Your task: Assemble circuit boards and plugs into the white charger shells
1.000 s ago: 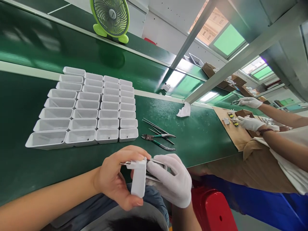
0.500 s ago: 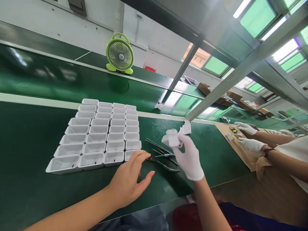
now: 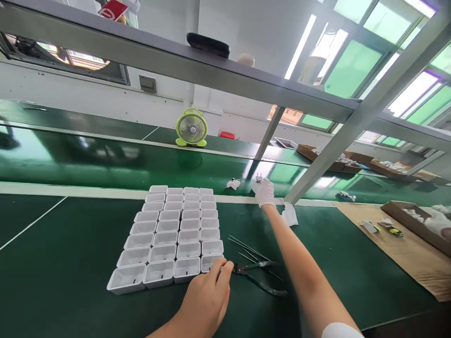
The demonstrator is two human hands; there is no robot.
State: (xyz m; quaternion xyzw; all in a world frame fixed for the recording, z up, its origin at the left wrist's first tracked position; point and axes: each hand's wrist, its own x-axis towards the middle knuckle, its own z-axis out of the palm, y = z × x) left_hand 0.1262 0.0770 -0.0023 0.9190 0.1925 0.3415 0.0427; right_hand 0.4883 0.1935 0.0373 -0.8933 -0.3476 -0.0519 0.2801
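My gloved right hand (image 3: 265, 193) is stretched far out to the conveyor belt (image 3: 105, 162), its fingers closed on a small white plug part (image 3: 258, 180) with metal prongs pointing up. My bare left hand (image 3: 207, 300) lies on the green bench near the front edge. Its fingers are stretched out, with the tips touching the nearest right white housing (image 3: 210, 263) of a block of several rows of open white housings (image 3: 172, 234). It holds nothing. Green-handled pliers (image 3: 259, 274) lie just right of its fingertips.
Thin metal tweezers (image 3: 246, 248) lie beyond the pliers. Another small white part (image 3: 233, 184) sits on the belt, and a crumpled white glove (image 3: 289, 214) lies near my right wrist. A cardboard sheet (image 3: 405, 253) with small parts and a box (image 3: 410, 219) lies right. A green fan (image 3: 191, 127) stands behind.
My right hand carried the white part from in front of me out to the conveyor belt. My left hand let go of the part and dropped to the bench beside the housings. The view tilted upward.
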